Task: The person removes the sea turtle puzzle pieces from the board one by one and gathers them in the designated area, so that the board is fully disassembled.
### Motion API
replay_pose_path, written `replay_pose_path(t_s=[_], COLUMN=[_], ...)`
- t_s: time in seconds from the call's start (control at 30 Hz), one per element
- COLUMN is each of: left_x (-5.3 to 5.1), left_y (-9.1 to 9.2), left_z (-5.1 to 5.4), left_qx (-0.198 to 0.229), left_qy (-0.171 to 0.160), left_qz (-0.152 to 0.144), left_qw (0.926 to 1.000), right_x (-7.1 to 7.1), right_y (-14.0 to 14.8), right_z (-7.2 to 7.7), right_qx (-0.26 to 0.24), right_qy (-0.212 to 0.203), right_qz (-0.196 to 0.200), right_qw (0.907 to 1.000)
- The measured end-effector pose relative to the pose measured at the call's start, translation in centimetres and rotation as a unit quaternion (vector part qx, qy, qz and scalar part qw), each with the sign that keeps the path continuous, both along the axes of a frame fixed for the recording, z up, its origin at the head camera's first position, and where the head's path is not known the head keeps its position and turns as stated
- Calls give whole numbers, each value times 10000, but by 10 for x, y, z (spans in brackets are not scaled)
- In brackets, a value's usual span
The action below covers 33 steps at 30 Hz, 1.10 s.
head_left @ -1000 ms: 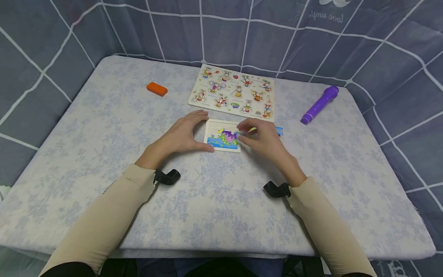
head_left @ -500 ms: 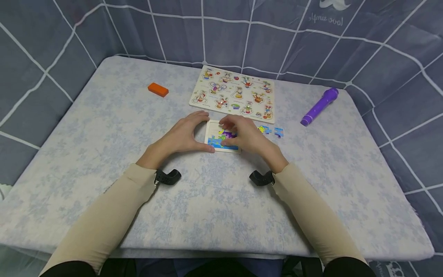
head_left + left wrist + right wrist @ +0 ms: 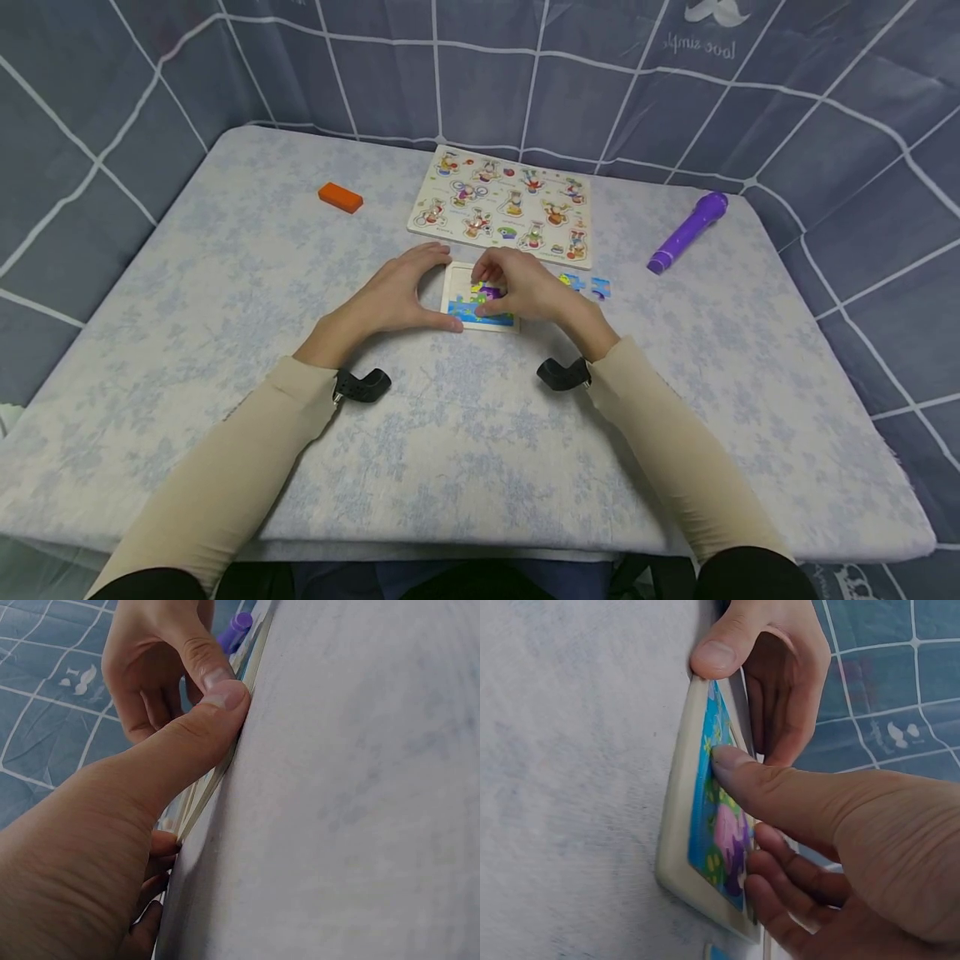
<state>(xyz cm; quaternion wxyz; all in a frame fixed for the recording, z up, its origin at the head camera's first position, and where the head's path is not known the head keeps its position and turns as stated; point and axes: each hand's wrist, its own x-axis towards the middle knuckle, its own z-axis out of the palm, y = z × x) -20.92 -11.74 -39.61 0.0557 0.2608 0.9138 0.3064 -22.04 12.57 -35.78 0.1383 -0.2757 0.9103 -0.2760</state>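
Note:
A small pale-framed jigsaw tray [image 3: 491,327] lies on the table, partly filled with blue, green and purple pieces. My left hand [image 3: 390,292] grips its left side, the thumb at the near left corner and the fingers at the far one. Over the tray, my right hand [image 3: 528,287] touches the picture with its thumb, seen in the right wrist view on the blue part of the puzzle [image 3: 700,825]; its other fingers are bent over the far part. Two loose pieces, one blue and yellow [image 3: 573,282] and one mostly blue [image 3: 601,286], lie right of the tray.
Behind the tray lies a larger wooden board [image 3: 498,204] with cartoon figures. An orange block [image 3: 341,197] sits at the back left, a purple microphone-shaped object [image 3: 688,232] at the back right. Grey checked cloth [image 3: 487,92] hangs behind the table.
My right hand has moved left from the tray's right edge to over its middle, uncovering the loose pieces on the right. My left hand has kept its grip.

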Motion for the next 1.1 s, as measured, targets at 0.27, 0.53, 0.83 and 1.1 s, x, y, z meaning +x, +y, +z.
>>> replay_pose_path(t_s=[0.27,0.53,0.83,1.1], left_x=[-1,-1,0,0], left_y=[3,6,5,1], left_z=[-2,-1,0,0], left_qx=[-16,-17,-84,-71], left_qy=[48,109,68,76], left_qz=[-58,-84,-32,27], left_qw=[10000,9999,9999,9999], right_x=[14,30,50,64], right_y=[5,13,53,105], right_z=[-10,-22,-12,-12], right_qx=[-668,-1555,-2142,-2240], right_qy=[431,710,596,446], right_qz=[-239,-607,-1196,-1835], right_qw=[9966,9834,9676,9561])
